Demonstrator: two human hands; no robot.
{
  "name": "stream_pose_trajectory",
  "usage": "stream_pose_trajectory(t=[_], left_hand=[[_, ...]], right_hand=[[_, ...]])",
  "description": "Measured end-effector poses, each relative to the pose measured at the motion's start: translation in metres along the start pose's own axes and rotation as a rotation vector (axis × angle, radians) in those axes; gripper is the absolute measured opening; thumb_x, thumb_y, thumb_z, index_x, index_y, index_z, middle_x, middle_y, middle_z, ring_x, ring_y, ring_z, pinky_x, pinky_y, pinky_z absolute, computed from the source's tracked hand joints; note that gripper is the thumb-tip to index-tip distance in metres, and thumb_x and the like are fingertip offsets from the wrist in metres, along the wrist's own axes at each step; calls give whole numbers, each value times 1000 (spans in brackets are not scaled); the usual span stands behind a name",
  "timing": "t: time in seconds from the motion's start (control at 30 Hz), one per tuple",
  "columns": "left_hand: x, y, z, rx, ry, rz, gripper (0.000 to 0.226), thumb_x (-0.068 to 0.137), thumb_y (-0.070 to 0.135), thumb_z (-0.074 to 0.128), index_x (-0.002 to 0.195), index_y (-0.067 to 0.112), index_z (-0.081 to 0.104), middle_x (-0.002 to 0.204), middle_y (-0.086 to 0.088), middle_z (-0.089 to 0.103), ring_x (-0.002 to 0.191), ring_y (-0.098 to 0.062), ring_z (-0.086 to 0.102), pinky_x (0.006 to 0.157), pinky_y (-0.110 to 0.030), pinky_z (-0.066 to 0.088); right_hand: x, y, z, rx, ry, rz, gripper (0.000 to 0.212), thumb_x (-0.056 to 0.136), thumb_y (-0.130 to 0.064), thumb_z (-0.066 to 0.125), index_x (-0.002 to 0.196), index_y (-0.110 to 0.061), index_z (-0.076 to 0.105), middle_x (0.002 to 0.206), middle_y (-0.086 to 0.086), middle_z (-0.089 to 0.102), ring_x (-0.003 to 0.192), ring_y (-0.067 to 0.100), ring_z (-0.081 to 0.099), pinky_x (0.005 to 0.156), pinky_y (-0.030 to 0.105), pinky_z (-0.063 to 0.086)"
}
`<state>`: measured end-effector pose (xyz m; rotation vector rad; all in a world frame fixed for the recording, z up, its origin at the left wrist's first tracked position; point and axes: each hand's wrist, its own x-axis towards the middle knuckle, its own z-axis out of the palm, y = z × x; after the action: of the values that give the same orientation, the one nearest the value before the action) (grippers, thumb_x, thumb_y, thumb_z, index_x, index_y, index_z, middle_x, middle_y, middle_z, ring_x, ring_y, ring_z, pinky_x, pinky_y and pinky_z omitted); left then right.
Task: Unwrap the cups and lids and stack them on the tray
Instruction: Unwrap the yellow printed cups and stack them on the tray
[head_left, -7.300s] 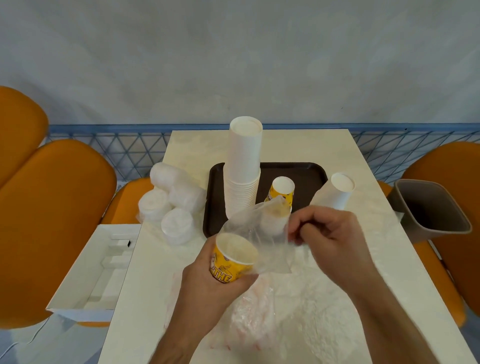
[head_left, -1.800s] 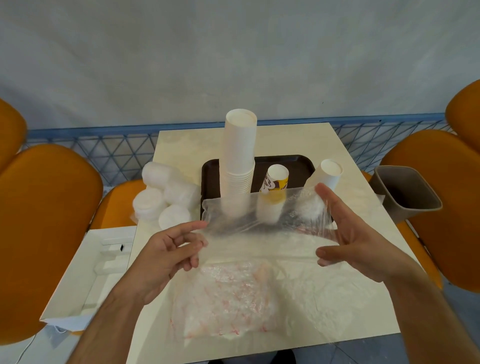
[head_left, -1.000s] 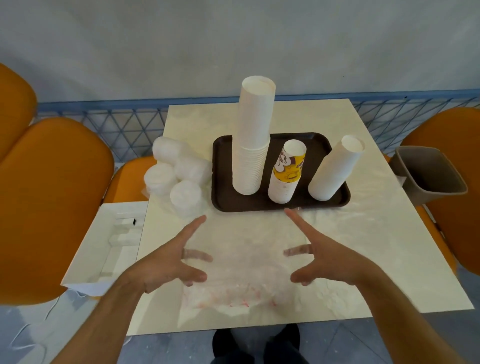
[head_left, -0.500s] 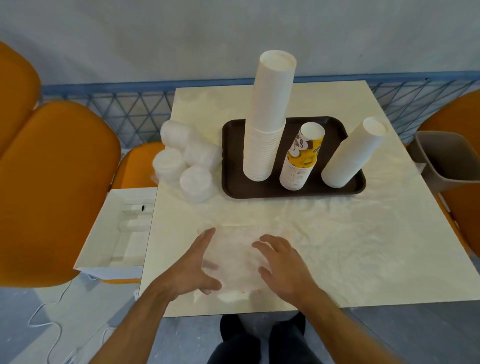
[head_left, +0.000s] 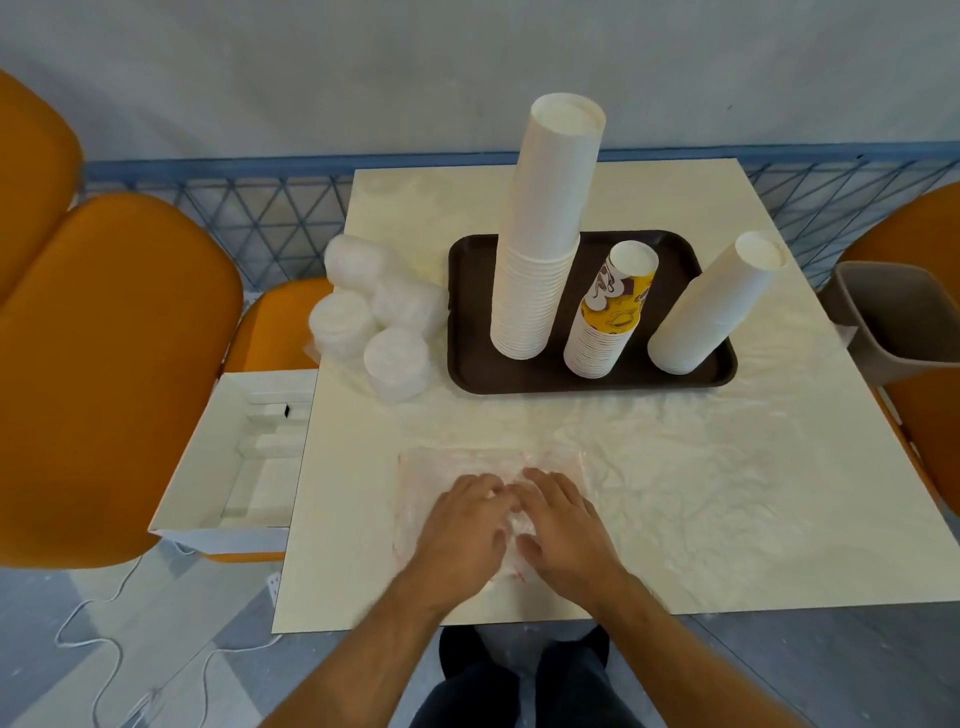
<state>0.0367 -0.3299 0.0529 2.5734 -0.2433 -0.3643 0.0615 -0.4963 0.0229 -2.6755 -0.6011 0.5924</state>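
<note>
A dark brown tray (head_left: 467, 312) holds three upside-down cup stacks: a tall white stack (head_left: 545, 228), a shorter yellow printed stack (head_left: 610, 312) and a leaning white stack (head_left: 711, 306). Left of the tray lie several wrapped bundles of white lids (head_left: 379, 317). Near the table's front edge, my left hand (head_left: 460, 535) and my right hand (head_left: 563, 525) press flat, side by side, on a pile of clear plastic wrappers (head_left: 447, 462). The fingers of both hands are straight.
More crumpled clear plastic (head_left: 701, 467) covers the table's right half. A grey bin (head_left: 904, 322) stands off the right edge. An open white box (head_left: 244, 457) sits on an orange seat at the left. Orange chairs (head_left: 104, 364) flank the table.
I dropped the clear wrapper onto the pile, and both hands came down and together onto it. The yellow cups I held earlier now stand on the tray.
</note>
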Motion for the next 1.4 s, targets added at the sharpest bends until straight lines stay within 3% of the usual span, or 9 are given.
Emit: stream_pose_trajectory(t=[0.1, 0.33, 0.6, 0.73, 0.9, 1.03, 1.1, 1.27, 1.4], left_hand=[[9, -17, 12, 102, -168, -96, 63, 94, 18, 56, 150, 35, 34, 162, 6, 20, 149, -22, 15, 120, -34, 19], [6, -64, -4, 228, -386, -161, 109, 77, 33, 78, 153, 49, 3, 164, 12, -18, 152, -27, -14, 123, -50, 9], [5, -73, -17, 374, -451, -149, 131, 65, 48, 88, 152, 48, -10, 162, 9, -26, 150, -25, -20, 120, -53, -2], [8, -63, -26, 281, -398, -161, 106, 76, 43, 79, 155, 44, 8, 166, 7, -9, 153, -25, -4, 122, -47, 7], [32, -40, -49, -178, -14, -220, 63, 89, 31, 68, 146, 28, 41, 154, 6, 34, 134, -15, 42, 109, -25, 35], [87, -17, -76, -461, 176, -298, 79, 80, 24, 80, 148, 25, 38, 147, -2, 45, 130, -21, 49, 108, -41, 44], [122, -7, -91, -585, 232, -344, 93, 75, 20, 85, 151, 26, 31, 152, -4, 41, 134, -25, 46, 109, -44, 44], [186, 2, -110, -750, 295, -395, 125, 60, 21, 94, 155, 36, 13, 160, -1, 28, 144, -26, 32, 112, -54, 37], [212, 3, -108, -862, 267, -364, 122, 48, 29, 92, 146, 47, 21, 140, 12, 50, 127, -25, 48, 100, -60, 46]], right_hand=[[0, 4, -3, 21, -9, 2, 59, 96, -35, 59, 151, -34, 36, 165, -5, 21, 152, 21, 17, 120, 37, 26], [-3, 24, -20, -79, -138, 14, 88, 87, -54, 70, 157, -44, 17, 169, -9, -3, 156, 21, -6, 124, 44, 12], [-2, 38, -26, -87, -192, 41, 105, 78, -62, 74, 158, -46, 8, 167, -16, -16, 155, 18, -16, 125, 46, 7], [-3, 29, -37, -72, -195, 53, 99, 79, -62, 74, 157, -43, 16, 169, -12, -8, 156, 22, -9, 124, 46, 8], [5, 8, -85, 19, 206, 101, 60, 90, -43, 71, 144, -35, 45, 157, -7, 36, 145, 21, 31, 117, 43, 30], [27, 8, -150, 69, 665, 40, 64, 76, -15, 84, 133, -18, 56, 137, 7, 53, 121, 31, 52, 101, 47, 47], [43, 14, -186, -2, 759, 17, 68, 70, -11, 85, 131, -18, 56, 132, 9, 52, 113, 34, 52, 96, 46, 48], [81, 31, -254, -221, 451, 105, 78, 78, -33, 81, 146, -32, 43, 143, 3, 41, 127, 33, 40, 104, 49, 43], [102, 40, -281, -267, 101, 74, 69, 81, -36, 78, 142, -39, 45, 134, 1, 53, 119, 27, 54, 90, 45, 54]])
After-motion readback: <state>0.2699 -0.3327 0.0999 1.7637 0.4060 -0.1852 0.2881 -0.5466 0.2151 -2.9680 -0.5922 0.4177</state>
